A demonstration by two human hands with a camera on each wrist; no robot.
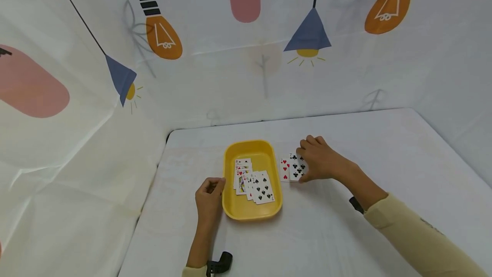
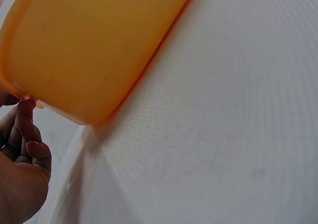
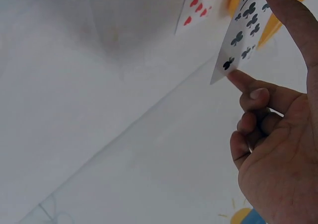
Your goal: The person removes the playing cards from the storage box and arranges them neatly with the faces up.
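Note:
A yellow tray [image 1: 252, 215] stands on the white table, with several playing cards [image 1: 264, 187] overlapping inside it. At the tray's left rim my left hand [image 1: 209, 195] pinches the edge, its fingers curled, as the left wrist view also shows by the tray wall [image 2: 89, 50]. My right hand [image 1: 320, 159] is just right of the tray. Between its thumb and index finger it holds the seven of clubs [image 3: 241, 37] by opposite edges. Beside that card, a seven of hearts [image 1: 284, 169] lies face up on the table, partly covered in the head view.
White cloth covers the table [image 1: 326, 234]. A white curtain [image 1: 230, 80] printed with lamps and bulbs hangs behind it and along the left side. Each wrist wears a black strap or device, such as the one [image 1: 221, 263] on the left.

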